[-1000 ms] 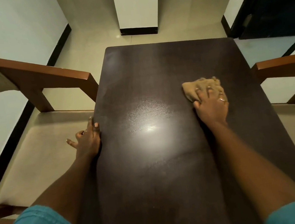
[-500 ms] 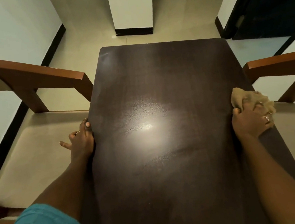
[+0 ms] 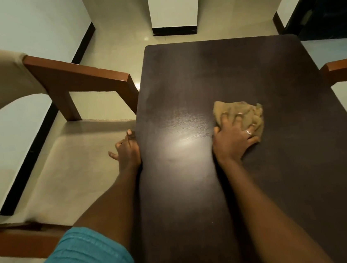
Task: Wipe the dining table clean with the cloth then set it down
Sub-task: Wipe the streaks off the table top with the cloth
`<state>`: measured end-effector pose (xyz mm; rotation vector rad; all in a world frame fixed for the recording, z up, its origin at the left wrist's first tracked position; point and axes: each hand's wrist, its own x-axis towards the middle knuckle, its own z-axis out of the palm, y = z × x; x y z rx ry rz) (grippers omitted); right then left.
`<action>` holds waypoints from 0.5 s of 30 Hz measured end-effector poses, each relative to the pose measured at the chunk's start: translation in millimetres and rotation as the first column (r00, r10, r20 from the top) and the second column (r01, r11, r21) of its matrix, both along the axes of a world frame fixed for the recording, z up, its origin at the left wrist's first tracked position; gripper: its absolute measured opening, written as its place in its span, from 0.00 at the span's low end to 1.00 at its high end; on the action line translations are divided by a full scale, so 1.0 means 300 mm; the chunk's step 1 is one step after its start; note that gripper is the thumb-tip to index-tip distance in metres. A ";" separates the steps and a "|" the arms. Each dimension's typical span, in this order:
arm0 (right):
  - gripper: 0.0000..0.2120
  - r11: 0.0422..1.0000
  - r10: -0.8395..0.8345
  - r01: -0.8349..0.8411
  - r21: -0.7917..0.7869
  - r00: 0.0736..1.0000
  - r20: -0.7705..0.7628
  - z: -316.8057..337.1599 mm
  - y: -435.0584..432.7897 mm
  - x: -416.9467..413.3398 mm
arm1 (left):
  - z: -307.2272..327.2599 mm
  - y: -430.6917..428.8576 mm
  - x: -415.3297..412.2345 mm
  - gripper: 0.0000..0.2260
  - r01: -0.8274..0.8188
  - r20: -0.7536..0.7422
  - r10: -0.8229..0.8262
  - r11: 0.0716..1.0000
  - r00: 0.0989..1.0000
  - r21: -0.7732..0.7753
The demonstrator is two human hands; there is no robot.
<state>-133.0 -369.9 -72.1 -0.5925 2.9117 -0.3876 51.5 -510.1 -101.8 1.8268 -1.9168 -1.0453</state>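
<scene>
A dark brown dining table [image 3: 215,72] fills the middle of the view. A crumpled tan cloth [image 3: 233,108] lies on it right of centre. My right hand [image 3: 232,137] presses flat on the cloth with fingers spread, a ring on one finger. My left hand [image 3: 127,150] grips the table's left edge, thumb on top and fingers hanging beside it. A bright light glare sits on the tabletop between the two hands.
A wooden chair with a beige seat [image 3: 64,165] stands tight against the table's left side. Another chair's armrest [image 3: 345,71] shows at the right edge. A white pillar [image 3: 172,6] stands on the tiled floor beyond the far end.
My right hand swept the cloth out to the table's right edge, then back leftward toward the centre. The left hand stayed on the left edge. The head view shifted left.
</scene>
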 end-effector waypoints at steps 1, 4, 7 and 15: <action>0.26 0.998 0.057 -0.057 -0.016 0.998 -0.004 -0.002 -0.039 0.065 | -0.001 -0.001 0.005 0.28 -0.016 -0.043 0.016 1.000 0.999 0.008; 0.26 0.969 0.242 -0.243 -0.041 0.970 -0.021 0.006 -0.131 0.252 | 0.025 0.017 0.025 0.27 -0.060 -0.162 0.067 0.997 0.985 0.045; 0.26 0.898 0.438 -0.436 -0.049 0.899 0.028 0.009 -0.195 0.405 | 0.042 0.050 0.050 0.26 -0.105 -0.189 0.114 0.993 0.975 0.059; 0.25 0.723 0.690 -0.691 0.002 0.722 0.039 0.018 -0.157 0.519 | 0.019 0.139 0.183 0.24 -0.100 -0.055 0.098 0.995 0.994 -0.031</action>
